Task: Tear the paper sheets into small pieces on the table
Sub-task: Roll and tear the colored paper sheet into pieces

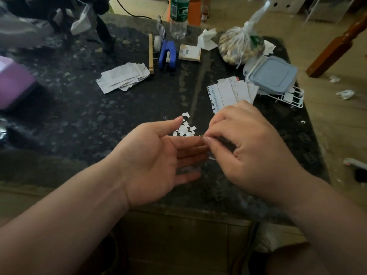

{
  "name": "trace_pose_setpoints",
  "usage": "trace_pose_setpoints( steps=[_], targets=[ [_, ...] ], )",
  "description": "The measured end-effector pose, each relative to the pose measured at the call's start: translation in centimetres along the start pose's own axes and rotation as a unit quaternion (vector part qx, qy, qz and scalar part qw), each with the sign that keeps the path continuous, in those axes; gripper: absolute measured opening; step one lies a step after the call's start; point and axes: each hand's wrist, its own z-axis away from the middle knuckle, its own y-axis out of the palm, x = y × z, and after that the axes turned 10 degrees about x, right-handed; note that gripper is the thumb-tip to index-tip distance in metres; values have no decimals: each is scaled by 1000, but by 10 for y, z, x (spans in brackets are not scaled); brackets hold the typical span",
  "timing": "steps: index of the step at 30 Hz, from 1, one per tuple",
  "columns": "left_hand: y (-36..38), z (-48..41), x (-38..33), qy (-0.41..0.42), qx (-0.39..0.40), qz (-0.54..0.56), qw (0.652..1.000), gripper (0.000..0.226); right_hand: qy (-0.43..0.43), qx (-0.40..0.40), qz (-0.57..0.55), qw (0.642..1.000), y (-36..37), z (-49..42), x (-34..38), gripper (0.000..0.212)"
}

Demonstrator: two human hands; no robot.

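— What is being carried at the left of the table (69, 120)?

— A pink box (14, 82) is being shown at the edge, blurred. Further in, a stack (123, 77) of white paper is lying fanned out, well apart from both hands.

— And how is the left grip (151, 161) being held?

— It is being held spread, palm up, just above the table. Its fingers are being stretched out to the right, and nothing is being clasped in it.

— Where are the torn bits being kept?

— The pieces (185, 130) are lying in a small white heap on the table, just beyond the left fingertips and between the two hands. Far behind them a bottle (178, 16) is standing upright.

— And further right?

— Printed sheets (228, 92) are lying overlapped, with their near edge being covered by the right grip (254, 149). Behind them a knotted bag (240, 44) is resting beside a lidded tub (271, 75).

— What is being done with the right grip?

— Its fingers are being curled, back of the hand up. Thumb and forefinger are being pressed together, right at the left fingertips. Whether a scrap is being pinched there cannot be told.
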Motion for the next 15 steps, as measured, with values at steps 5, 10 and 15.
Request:
trace_pose_setpoints(
  steps=[5, 10, 15],
  targets=[
    [5, 1, 0, 17, -20, -44, 999, 46, 130, 12, -203, 970, -6, -1, 7, 11],
    [7, 0, 3, 41, -49, -95, 993, 33, 243, -13, -337, 910, -9, -3, 5, 11],
    [-1, -2, 10, 104, -133, -235, 957, 29, 370, -65, -503, 778, -21, -9, -9, 15]
  ],
)
